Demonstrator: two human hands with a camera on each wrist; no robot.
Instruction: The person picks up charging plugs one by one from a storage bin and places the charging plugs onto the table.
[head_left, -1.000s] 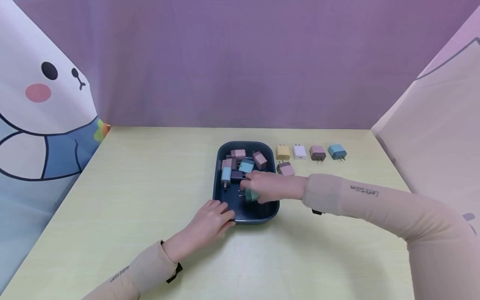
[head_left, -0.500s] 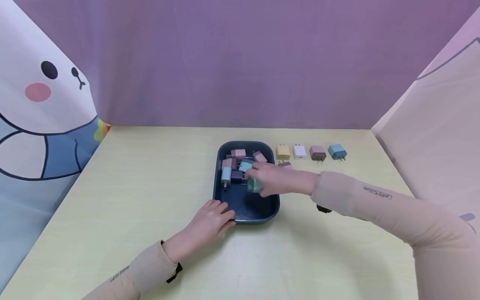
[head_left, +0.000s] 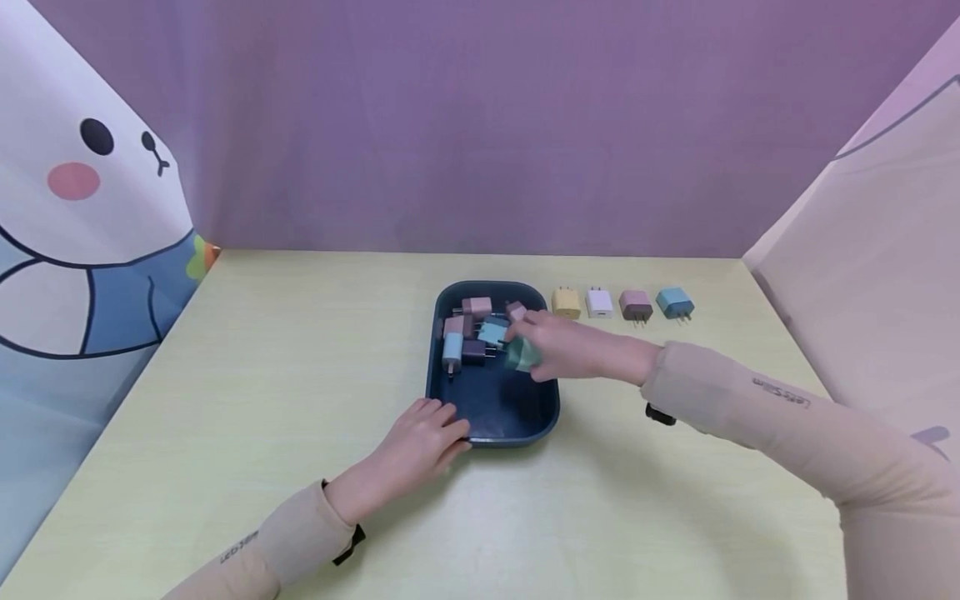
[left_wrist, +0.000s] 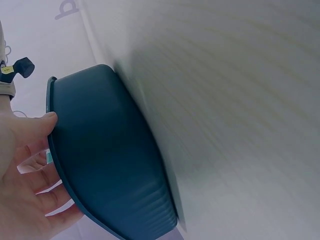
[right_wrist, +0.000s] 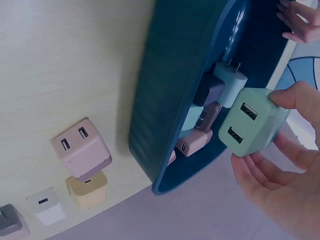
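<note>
My right hand (head_left: pixel 573 346) pinches a mint-green USB wall charger (right_wrist: pixel 252 122) between thumb and fingers, above the right side of a dark blue tray (head_left: pixel 495 440). The charger's two USB ports show in the right wrist view. My left hand (head_left: pixel 412 446) holds the tray's near-left corner, thumb and fingers at the rim in the left wrist view. Inside the tray, toward its far half, lie several chargers: a light blue one (head_left: pixel 452 350), a dark purple one (head_left: pixel 473 352), a turquoise one (head_left: pixel 492 332) and pink ones (head_left: pixel 477 307).
Right of the tray, a row of chargers stands on the table: yellow (head_left: pixel 566 302), white (head_left: pixel 599 302), pink-and-dark (head_left: pixel 636 305) and blue (head_left: pixel 675 302). A pink charger (right_wrist: pixel 82 150) sits in front of the yellow one, hidden by my right hand in the head view. A purple curtain (head_left: pixel 480 125) hangs behind.
My right hand has lifted the green charger from the tray's lower middle and carried it up and to the right. The left hand has stayed at the tray's corner.
</note>
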